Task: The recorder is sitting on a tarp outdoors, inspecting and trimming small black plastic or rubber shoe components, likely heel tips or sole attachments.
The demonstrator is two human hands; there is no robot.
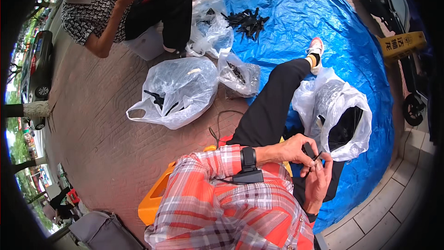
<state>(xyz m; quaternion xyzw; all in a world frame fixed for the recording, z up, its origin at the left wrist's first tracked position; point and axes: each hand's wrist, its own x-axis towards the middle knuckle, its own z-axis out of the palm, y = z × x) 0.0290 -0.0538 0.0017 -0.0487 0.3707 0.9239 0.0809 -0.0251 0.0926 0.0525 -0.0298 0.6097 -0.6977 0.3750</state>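
My left hand (290,150), with a black watch on its wrist, pinches a small black plastic piece (307,149) between thumb and fingers. My right hand (318,183) meets it from below, its fingertips closed on the lower end of the same dark piece. Its exact kind is too small to make out. Just beyond my hands, on the blue tarp (296,14), stands an open white plastic bag (319,95) with black parts (346,127) inside. A pile of narrow black strips (247,22) lies at the far end of the tarp.
Left of my leg, a white plastic bag (180,81) holds a few black parts, beside a smaller clear bag (247,76). Another clear bag (210,37) lies near a seated person (104,14) at the far left. A scooter (393,14) stands at the right.
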